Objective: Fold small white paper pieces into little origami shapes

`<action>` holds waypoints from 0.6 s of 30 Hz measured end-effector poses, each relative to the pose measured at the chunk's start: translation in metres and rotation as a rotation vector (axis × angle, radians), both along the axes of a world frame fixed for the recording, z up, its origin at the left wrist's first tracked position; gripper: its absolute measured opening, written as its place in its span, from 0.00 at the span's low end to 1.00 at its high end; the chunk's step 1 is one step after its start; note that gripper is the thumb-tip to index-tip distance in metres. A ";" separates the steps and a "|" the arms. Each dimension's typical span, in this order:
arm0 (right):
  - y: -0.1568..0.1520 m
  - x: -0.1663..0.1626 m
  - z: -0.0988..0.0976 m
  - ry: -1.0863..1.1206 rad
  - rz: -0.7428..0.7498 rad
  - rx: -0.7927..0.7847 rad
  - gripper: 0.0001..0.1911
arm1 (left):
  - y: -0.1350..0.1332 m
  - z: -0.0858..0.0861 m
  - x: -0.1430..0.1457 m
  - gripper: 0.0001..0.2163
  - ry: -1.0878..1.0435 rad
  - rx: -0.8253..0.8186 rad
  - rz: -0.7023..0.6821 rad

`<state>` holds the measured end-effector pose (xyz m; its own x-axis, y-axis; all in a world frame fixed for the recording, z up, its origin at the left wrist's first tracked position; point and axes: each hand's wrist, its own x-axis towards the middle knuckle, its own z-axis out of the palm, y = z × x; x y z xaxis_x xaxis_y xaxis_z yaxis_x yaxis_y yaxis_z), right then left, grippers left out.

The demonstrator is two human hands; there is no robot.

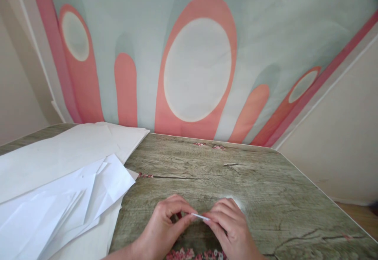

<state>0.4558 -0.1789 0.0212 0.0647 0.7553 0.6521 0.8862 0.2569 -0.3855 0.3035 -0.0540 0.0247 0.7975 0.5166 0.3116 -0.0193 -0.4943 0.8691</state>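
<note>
My left hand [165,222] and my right hand [228,224] meet low over the wood-patterned table [265,189], near its front edge. Both are closed in a pinch on one small white strip of paper [200,216], seen edge-on between the fingertips. The left fingers curl over its left end, the right fingers over its right end. How far the paper is folded is hidden by the fingers.
A loose pile of white paper sheets [65,181] covers the table's left side. A wall hanging [195,67] with pink and cream ovals rises behind the table. The table's right edge [325,191] drops to the floor. A flower print [195,254] marks the front edge.
</note>
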 end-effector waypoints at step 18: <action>0.002 -0.004 0.006 -0.558 -0.062 0.159 0.15 | -0.003 -0.002 -0.003 0.10 -0.171 0.807 -0.094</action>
<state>0.4522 -0.1766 0.0276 -0.2806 0.6511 0.7052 0.9593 0.2150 0.1832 0.3006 -0.0565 0.0232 0.7342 0.0160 0.6787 -0.1915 -0.9542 0.2297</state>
